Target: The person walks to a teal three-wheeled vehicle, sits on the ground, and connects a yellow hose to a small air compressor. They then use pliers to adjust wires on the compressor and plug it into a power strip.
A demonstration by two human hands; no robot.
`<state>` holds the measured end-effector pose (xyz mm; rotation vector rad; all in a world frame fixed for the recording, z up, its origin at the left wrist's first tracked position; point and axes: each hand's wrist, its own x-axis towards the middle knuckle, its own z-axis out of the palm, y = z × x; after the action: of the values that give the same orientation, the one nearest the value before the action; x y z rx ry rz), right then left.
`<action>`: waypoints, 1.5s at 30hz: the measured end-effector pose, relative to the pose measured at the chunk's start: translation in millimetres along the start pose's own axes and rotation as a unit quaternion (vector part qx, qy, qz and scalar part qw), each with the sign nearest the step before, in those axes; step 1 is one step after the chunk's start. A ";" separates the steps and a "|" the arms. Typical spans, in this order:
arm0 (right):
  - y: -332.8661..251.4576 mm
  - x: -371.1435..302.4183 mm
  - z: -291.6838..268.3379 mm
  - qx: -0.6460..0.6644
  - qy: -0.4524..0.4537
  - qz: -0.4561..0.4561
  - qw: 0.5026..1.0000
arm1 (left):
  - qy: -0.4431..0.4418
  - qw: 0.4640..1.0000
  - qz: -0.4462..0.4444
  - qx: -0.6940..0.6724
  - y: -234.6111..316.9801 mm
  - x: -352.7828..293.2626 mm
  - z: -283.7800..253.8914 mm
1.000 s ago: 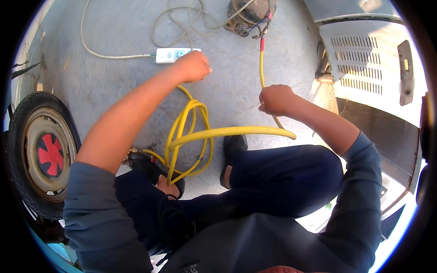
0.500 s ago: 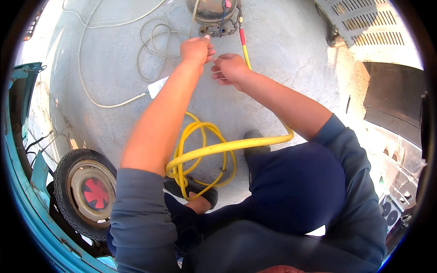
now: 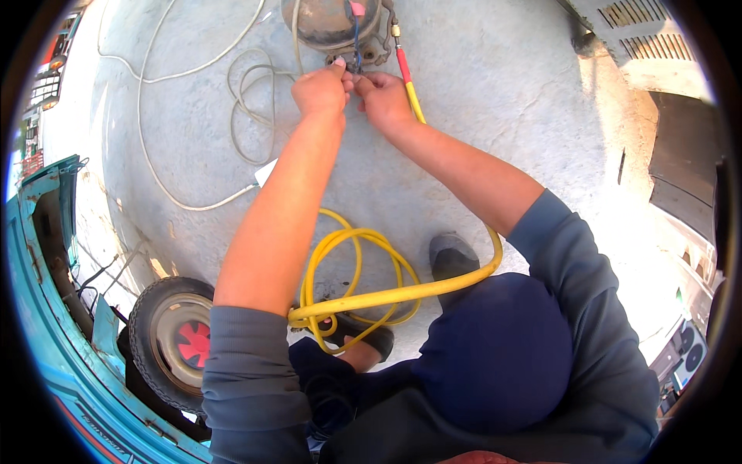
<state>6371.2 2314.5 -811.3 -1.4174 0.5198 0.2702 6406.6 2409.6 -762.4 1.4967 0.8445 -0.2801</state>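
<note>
Both my hands meet at the near end of a dark, round metal compressor-like body [image 3: 328,27], over its small terminal block [image 3: 372,52]. My left hand [image 3: 318,91] is closed, its thumb tip up against the block's left side. Closed in a pinch, my right hand [image 3: 386,102] has its fingertips almost touching the left hand's. Whatever small thing sits between the fingers is hidden. A thin blue wire [image 3: 356,32] runs down the body towards the fingertips. Right of the body, a yellow hose [image 3: 414,100] with a red sleeve [image 3: 403,66] joins a brass fitting [image 3: 396,32].
Coils of yellow hose [image 3: 363,298] lie by my feet and pass over my knee. A pale cable [image 3: 147,143] loops across the concrete floor [image 3: 495,93] to a white box [image 3: 265,172]. A teal vehicle [image 3: 69,371] with a wheel [image 3: 171,340] stands left; a slotted metal panel [image 3: 638,39] stands right.
My right hand has moved up and left, from open fingers to a pinch beside my left hand at the terminal block. The whole view has shifted slightly.
</note>
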 end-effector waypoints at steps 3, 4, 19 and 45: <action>2.2 3.2 2.1 -0.002 -0.013 -0.016 1.000 | -0.006 1.000 0.016 0.000 0.0 0.8 -1.7; 3.6 4.7 3.2 0.003 -0.011 -0.019 1.000 | -0.005 1.000 0.014 -0.002 0.0 0.9 -2.2; 23.1 23.4 16.2 0.035 0.030 -0.108 0.993 | -0.025 0.995 -0.089 -0.043 8.4 8.3 -2.7; 16.0 13.4 7.2 -0.038 0.001 -0.078 0.996 | -0.074 0.994 -0.076 -0.023 7.8 9.5 -10.4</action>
<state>6376.3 2322.3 -831.4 -1.5243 0.4019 0.1643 6414.9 2423.3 -761.1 1.3536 0.8406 -0.4764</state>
